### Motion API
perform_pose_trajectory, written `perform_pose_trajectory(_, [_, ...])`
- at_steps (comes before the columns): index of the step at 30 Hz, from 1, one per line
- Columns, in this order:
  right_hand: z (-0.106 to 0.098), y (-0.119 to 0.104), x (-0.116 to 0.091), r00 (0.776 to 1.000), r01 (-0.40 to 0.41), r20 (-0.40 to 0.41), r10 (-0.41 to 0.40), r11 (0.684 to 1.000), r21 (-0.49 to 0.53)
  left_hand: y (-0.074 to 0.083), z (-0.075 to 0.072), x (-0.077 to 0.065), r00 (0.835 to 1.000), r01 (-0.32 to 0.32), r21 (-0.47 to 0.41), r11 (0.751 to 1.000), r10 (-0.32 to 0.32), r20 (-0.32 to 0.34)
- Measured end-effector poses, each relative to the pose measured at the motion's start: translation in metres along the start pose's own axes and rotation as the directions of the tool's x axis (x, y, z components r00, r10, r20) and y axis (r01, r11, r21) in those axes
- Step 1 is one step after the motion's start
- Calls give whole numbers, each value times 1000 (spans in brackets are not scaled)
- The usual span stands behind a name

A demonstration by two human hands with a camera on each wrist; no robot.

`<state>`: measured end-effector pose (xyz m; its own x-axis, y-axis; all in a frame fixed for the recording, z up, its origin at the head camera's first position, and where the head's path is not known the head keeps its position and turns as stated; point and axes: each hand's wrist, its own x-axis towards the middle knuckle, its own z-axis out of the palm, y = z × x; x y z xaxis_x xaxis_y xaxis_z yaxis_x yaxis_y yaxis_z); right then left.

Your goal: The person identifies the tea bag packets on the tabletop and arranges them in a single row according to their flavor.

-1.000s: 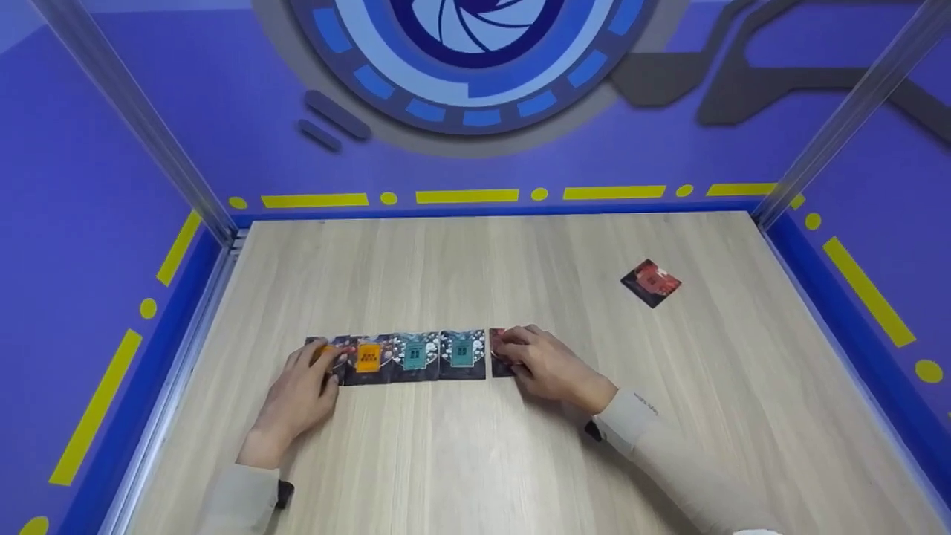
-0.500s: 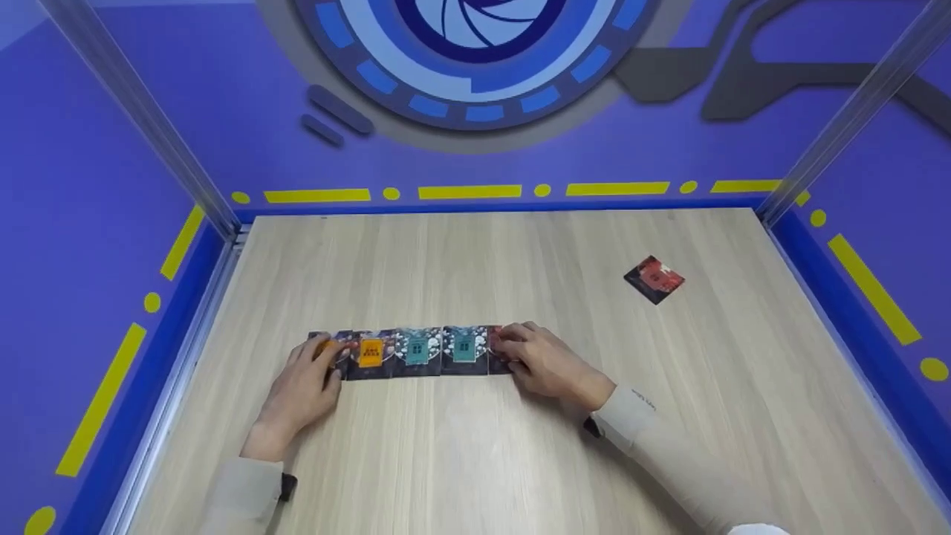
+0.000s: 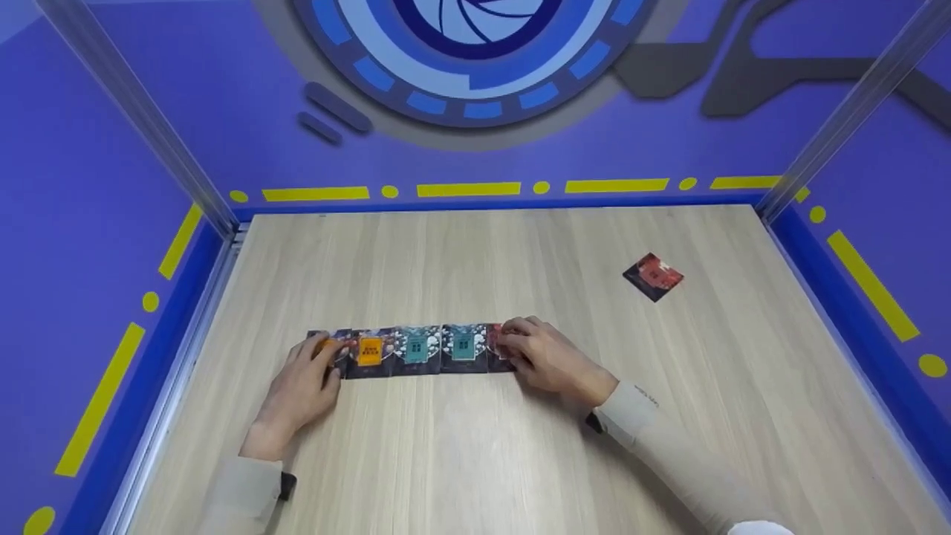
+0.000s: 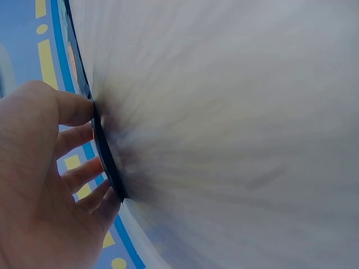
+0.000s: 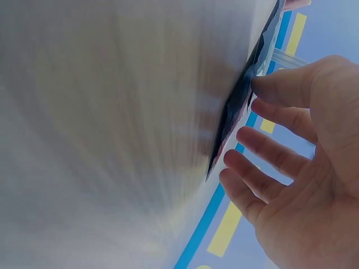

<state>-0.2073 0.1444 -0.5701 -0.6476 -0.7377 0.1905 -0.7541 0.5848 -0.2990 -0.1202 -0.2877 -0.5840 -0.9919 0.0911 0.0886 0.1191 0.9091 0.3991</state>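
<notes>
A row of flat, square, dark printed packets lies across the table in the head view. At its left end my left hand [image 3: 301, 390] rests its fingertips on an orange-labelled packet [image 3: 340, 364], partly covering it. Beside that lies another orange-labelled packet [image 3: 369, 352], then a teal-labelled packet [image 3: 417, 349] and a second teal-labelled packet [image 3: 464, 348]. My right hand [image 3: 559, 362] touches the red packet [image 3: 496, 362] at the right end, hiding much of it. In the right wrist view, the thumb [image 5: 280, 88] and index fingertip meet that packet, while the other fingers are extended.
A separate red packet [image 3: 653, 277] lies turned at an angle towards the back right of the wooden table [image 3: 461, 446]. Blue-purple panels [image 3: 520, 163] with yellow marks enclose the back and sides, with metal posts [image 3: 141, 119] at the corners.
My right hand has slid the red packet left, closing the narrow gap between it and the neighbouring teal-labelled packet. My left hand has stayed on the left-end packet.
</notes>
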Motion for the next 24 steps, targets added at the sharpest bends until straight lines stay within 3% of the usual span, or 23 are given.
perform_pose_trajectory(7, [-8,12,-4,999,-18,-51,18,1000,0,-1,2,-1,1000,-3,-2,1000,3,-3])
perform_pose_trajectory(13, [-18,26,-11,992,-119,-35,119,993,10,-1,1,-1,1000,-14,16,1000,14,-21])
perform_pose_trajectory(17, [-24,38,-16,982,-181,-54,181,983,-3,0,1,0,1000,-5,29,1000,5,-11])
perform_pose_trajectory(24, [-37,71,-25,942,-304,-132,308,951,48,0,0,1,1000,11,33,999,-12,8])
